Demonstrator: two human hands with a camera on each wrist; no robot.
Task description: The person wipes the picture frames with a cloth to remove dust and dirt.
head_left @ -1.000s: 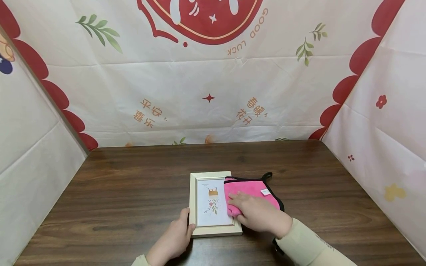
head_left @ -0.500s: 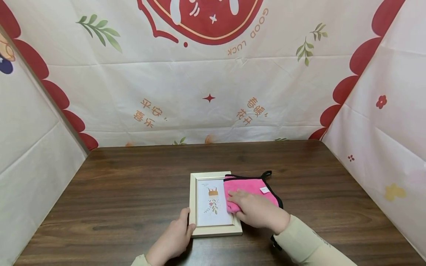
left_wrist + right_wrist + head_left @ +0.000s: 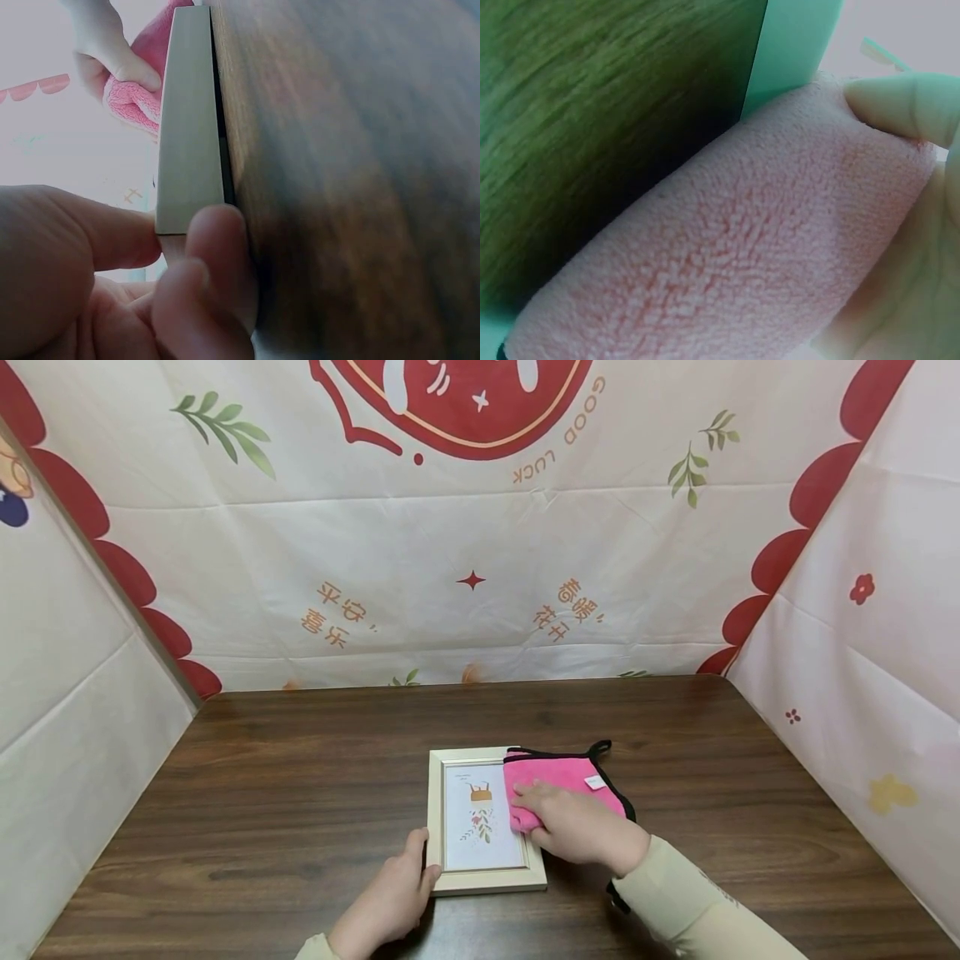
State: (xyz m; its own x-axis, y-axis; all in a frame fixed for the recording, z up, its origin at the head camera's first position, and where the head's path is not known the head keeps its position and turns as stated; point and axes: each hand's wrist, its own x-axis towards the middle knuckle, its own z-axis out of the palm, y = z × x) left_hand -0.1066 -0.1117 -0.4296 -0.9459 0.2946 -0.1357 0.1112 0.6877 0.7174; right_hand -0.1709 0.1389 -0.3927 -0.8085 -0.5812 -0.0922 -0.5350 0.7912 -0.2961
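Note:
A cream picture frame lies face up near the middle of the table, holding a print with an orange pot and leafy sprigs. At its near left corner my left hand grips the edge, thumb on the upper side and fingers underneath, as the left wrist view shows. A pink towel with black trim and a white tag covers the frame's right side. My right hand presses on this towel, with the thumb pinching a folded edge of it in the right wrist view. Part of the print is hidden beneath the towel.
The brown wooden table reaches back to a white printed cloth backdrop. Similar cloth walls rise at both sides. A small black object shows under the right cuff.
My right hand and the towel have slid slightly away from me along the frame's right side. The left hand and the frame have stayed in place.

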